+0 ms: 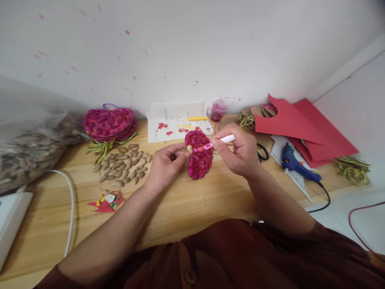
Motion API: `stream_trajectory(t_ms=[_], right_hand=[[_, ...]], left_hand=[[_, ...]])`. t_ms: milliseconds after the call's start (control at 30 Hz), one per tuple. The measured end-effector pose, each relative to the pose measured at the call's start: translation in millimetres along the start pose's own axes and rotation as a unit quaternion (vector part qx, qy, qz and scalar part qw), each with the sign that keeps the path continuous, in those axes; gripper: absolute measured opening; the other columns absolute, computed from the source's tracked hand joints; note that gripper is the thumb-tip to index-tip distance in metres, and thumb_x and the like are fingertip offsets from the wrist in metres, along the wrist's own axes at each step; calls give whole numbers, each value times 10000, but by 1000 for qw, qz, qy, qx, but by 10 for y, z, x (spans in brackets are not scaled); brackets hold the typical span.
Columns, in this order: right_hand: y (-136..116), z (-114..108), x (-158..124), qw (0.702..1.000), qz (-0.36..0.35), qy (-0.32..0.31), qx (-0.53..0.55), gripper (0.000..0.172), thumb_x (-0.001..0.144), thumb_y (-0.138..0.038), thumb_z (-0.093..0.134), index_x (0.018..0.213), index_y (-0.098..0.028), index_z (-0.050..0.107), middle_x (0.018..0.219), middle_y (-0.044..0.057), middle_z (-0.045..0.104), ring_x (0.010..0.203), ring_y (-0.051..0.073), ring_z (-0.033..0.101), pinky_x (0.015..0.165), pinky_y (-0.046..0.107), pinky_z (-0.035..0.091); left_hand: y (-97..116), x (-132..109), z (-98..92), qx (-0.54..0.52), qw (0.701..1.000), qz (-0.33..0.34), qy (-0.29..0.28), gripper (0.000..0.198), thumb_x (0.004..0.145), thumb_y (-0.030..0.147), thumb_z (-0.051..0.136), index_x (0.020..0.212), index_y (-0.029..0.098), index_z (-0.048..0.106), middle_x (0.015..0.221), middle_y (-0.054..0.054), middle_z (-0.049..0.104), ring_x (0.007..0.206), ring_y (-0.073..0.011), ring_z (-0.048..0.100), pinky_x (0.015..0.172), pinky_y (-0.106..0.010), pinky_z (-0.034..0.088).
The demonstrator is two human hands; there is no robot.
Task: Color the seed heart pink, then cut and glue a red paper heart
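A magenta, gourd-shaped craft piece covered in painted peanuts lies in front of me on the wooden table. At its left edge, my left hand pinches a small pale peanut between thumb and fingertips. My right hand grips a white-handled paintbrush from the right. The brush's pink-stained end points left over the craft piece, its tip close to the pale peanut. Left of my left hand, loose unpainted peanuts are spread on the table. A plastic cup of magenta paint stands behind, near the wall.
A finished-looking magenta piece and a bag of peanuts sit at the left, near a white cable. Behind is a paper sheet with red stars. Red card and a blue glue gun lie at the right.
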State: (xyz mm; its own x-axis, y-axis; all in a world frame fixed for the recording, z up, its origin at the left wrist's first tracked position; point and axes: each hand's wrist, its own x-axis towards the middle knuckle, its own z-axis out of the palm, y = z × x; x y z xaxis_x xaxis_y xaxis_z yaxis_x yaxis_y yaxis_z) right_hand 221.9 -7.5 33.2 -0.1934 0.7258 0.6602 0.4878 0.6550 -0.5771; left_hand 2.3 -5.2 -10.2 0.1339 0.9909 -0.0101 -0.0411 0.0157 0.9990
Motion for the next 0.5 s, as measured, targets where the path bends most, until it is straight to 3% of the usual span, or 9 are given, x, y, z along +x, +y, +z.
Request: stream_trajectory(t_ms=[100,233,400,500], right_hand=[[35,5,-8,1000,16,-18,12,40,928,-259,681,906,-235,658,834,18,696,813,194,637,772,375,482],[73,7,-15,999,33,9,7,44,936,-273,680,916,-238,662,860,22,701,821,192,637,765,367,477],[71,-1,-10,999,27,-20,18,49,933,-274,685,907,-238,665,847,19,703,827,193,645,762,363,481],[75,-4,-10,999,32,0,11,48,934,-271,680,905,-236,662,852,20,706,828,194,641,762,365,479]], left_hand=[[-3,4,-6,5,1000,11,0,398,738,361,834,1061,130,822,626,21,592,539,-95,473,540,-227,405],[-10,5,-10,5,1000,9,0,408,732,357,843,1072,132,818,651,15,620,551,-95,488,563,-230,429],[-30,5,-13,-1,1000,7,-2,416,730,371,846,1067,128,815,654,16,618,550,-98,493,562,-233,434],[-53,11,-22,-4,1000,11,-8,413,744,371,840,1077,129,812,652,17,614,552,-99,497,570,-235,443]])
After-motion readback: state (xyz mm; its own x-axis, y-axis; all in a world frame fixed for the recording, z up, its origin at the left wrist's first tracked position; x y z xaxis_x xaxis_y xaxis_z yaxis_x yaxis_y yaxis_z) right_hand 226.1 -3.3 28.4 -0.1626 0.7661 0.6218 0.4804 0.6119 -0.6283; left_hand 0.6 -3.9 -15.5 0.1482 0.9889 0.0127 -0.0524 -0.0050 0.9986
